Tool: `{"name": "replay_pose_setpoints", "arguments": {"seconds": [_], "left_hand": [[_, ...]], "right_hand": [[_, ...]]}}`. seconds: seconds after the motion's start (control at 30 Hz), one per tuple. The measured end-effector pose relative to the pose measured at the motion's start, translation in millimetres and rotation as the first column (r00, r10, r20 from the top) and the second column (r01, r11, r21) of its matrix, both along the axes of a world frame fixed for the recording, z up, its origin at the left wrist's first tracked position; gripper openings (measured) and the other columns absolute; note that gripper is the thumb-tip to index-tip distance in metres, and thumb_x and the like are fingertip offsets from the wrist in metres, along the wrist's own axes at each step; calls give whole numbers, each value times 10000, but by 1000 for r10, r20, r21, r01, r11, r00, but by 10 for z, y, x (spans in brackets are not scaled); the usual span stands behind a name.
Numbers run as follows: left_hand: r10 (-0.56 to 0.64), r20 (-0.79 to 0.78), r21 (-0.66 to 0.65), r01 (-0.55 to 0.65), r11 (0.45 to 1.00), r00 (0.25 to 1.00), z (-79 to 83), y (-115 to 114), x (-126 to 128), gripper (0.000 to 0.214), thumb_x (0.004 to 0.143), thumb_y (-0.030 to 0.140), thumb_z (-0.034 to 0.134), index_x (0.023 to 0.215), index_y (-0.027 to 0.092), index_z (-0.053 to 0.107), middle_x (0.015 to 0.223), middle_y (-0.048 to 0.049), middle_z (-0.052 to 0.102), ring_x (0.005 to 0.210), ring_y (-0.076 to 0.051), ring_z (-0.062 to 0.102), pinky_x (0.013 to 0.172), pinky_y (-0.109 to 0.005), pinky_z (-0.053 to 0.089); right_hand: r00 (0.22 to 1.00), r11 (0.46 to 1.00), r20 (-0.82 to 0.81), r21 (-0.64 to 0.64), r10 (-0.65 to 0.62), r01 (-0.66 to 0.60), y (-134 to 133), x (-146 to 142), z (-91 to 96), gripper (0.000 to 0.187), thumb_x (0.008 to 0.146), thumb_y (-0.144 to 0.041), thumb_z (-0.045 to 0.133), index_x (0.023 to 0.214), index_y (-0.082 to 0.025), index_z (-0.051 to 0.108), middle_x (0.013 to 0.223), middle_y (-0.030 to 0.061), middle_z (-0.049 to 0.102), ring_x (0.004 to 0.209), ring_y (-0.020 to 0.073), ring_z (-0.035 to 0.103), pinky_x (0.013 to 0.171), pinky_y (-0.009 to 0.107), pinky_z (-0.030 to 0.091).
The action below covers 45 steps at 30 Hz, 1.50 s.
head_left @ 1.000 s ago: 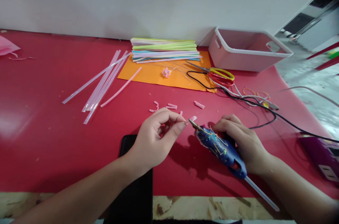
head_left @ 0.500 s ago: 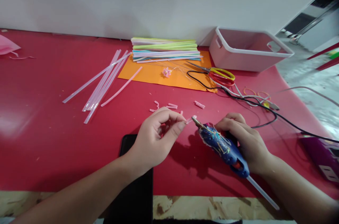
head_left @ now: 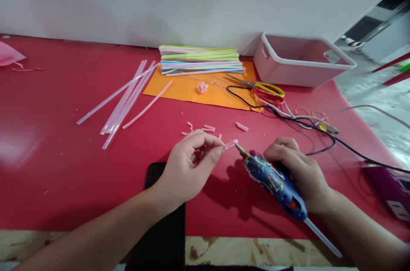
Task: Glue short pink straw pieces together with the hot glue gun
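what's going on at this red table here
A person is pinching a small pink piece in the left hand and holding a blue glue gun in the right hand. The gun's tip is right by the piece's far end; whether they touch is hard to tell. More short pink bits lie just beyond the hands on the red table. Farther back, a small pink flower rests on an orange sheet.

The glue gun (head_left: 271,180) has shifted right along the pink piece (head_left: 230,144).
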<state>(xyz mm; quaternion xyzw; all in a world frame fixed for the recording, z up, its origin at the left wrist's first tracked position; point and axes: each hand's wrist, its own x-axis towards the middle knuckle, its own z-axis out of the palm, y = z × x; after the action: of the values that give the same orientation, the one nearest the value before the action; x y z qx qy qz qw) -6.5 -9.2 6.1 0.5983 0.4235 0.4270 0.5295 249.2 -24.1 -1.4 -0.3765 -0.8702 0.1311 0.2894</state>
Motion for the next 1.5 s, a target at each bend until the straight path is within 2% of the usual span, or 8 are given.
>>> {"name": "replay_pose_setpoints", "arguments": {"seconds": [0.3, 0.53, 1.0, 1.3, 1.5], "left_hand": [[-1, 34, 9, 1, 1000, 999, -19, 12, 18, 93, 927, 238, 610, 871, 171, 643, 854, -19, 585, 774, -128, 567, 688, -249, 454], [-7, 31, 4, 7, 1000, 999, 1, 11, 12, 101, 931, 247, 609, 883, 166, 646, 861, -27, 585, 771, -134, 563, 673, -255, 449], [-8, 21, 39, 7, 999, 1000, -32, 8, 14, 98, 929, 248, 615, 891, 165, 651, 868, -32, 596, 795, -141, 584, 689, -258, 463], [0, 20, 57, -1, 998, 1000, -40, 9, 5, 91, 926, 232, 611, 890, 160, 653, 874, -35, 602, 795, -137, 593, 680, -249, 472], [4, 11, 65, -5, 998, 1000, -36, 8, 4, 91, 924, 233, 614, 891, 160, 657, 863, -33, 602, 779, -134, 586, 661, -247, 466]], "right_hand": [[999, 999, 32, 11, -34, 34, 6, 9, -32, 194, 852, -218, 574, 1026, -252, 495, 780, 27, 613, 704, 213, 582, 734, 393, 412], [998, 1000, 56, -10, 6, -5, -2, -5, -39, 199, 872, -235, 570, 1055, -238, 490, 773, 20, 594, 692, 201, 559, 751, 406, 396], [998, 1000, 60, 2, -19, 19, -8, -1, -38, 140, 896, -258, 536, 1029, -228, 504, 770, 23, 605, 706, 199, 582, 748, 390, 406], [998, 1000, 61, 2, -8, 8, 5, 0, -39, 160, 866, -192, 556, 1019, -219, 516, 772, 21, 605, 708, 192, 576, 740, 373, 409], [999, 999, 46, 22, -24, 24, -5, -2, -44, 147, 868, -230, 555, 1010, -221, 517, 773, 25, 606, 712, 194, 573, 744, 382, 416]]}}
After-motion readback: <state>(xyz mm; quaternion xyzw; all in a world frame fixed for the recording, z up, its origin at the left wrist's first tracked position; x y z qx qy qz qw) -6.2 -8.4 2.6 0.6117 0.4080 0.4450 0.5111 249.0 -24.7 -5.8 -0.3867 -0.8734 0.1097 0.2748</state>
